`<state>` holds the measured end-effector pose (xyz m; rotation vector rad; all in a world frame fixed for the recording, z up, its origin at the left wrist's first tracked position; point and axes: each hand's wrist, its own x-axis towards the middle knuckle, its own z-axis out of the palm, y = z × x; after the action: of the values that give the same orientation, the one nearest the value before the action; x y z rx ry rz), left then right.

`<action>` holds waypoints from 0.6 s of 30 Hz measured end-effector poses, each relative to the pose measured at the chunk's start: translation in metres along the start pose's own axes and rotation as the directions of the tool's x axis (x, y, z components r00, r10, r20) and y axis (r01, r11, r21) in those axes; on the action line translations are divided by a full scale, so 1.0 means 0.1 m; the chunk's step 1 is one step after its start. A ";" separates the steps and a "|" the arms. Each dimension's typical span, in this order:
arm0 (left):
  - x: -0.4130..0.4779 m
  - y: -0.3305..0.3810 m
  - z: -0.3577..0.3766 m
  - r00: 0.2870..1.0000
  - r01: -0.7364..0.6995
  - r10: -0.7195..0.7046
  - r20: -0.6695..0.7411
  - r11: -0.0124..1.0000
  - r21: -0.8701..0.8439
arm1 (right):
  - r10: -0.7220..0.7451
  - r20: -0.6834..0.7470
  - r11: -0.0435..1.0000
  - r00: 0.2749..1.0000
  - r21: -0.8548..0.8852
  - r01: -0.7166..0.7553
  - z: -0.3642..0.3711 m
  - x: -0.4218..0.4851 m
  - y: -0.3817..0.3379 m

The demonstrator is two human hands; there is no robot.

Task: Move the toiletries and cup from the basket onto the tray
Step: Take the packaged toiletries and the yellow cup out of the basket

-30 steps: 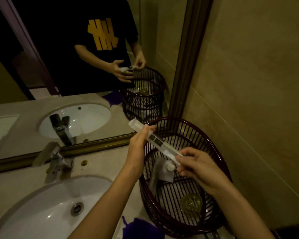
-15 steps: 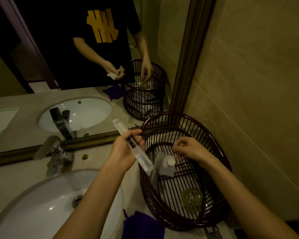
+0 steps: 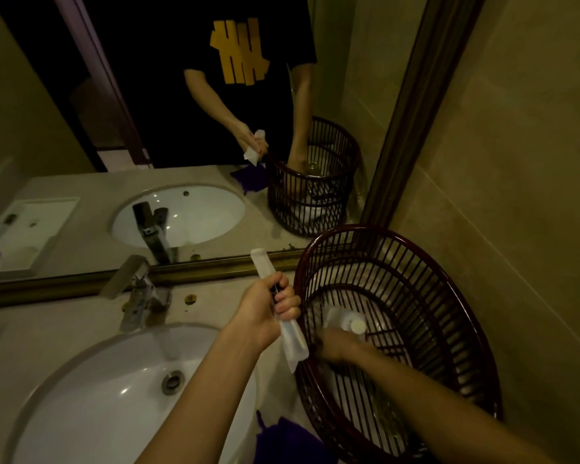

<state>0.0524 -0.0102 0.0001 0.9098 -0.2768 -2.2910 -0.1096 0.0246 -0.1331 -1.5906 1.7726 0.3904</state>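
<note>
A dark red slatted basket point(image 3: 449, 289) stands on the counter against the right wall. My left hand point(image 3: 267, 308) holds a long white wrapped toiletry packet point(image 3: 293, 339) upright just left of the basket's rim. Blurred by motion, my right hand point(image 3: 335, 344) is down inside the basket, next to a small white sachet with a round cap point(image 3: 352, 324). Whether its fingers hold anything is unclear. My right forearm hides the glass cup at the basket's near end. A white tray point(image 3: 31, 229) shows only as a reflection in the mirror, at the far left.
A white sink point(image 3: 114, 406) with a chrome tap point(image 3: 138, 293) lies to the left of the basket. A purple cloth point(image 3: 288, 440) sits on the counter at the near edge. The mirror runs along the back; the tiled wall is close on the right.
My right hand has dropped from the basket's upper inside down toward the sachet at the bottom. My left hand has turned the packet more upright and kept hold of it.
</note>
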 end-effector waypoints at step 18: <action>-0.16 0.00 0.15 0.999 -0.037 0.032 0.031 0.984 0.173 | 0.145 -0.422 0.958 0.895 0.287 -0.020 -1.01 -0.89 0.35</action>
<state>0.0512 -0.0003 0.0193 0.9515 -0.5070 -2.2760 -0.1740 0.0322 -0.0102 -1.4797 2.1276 -0.1975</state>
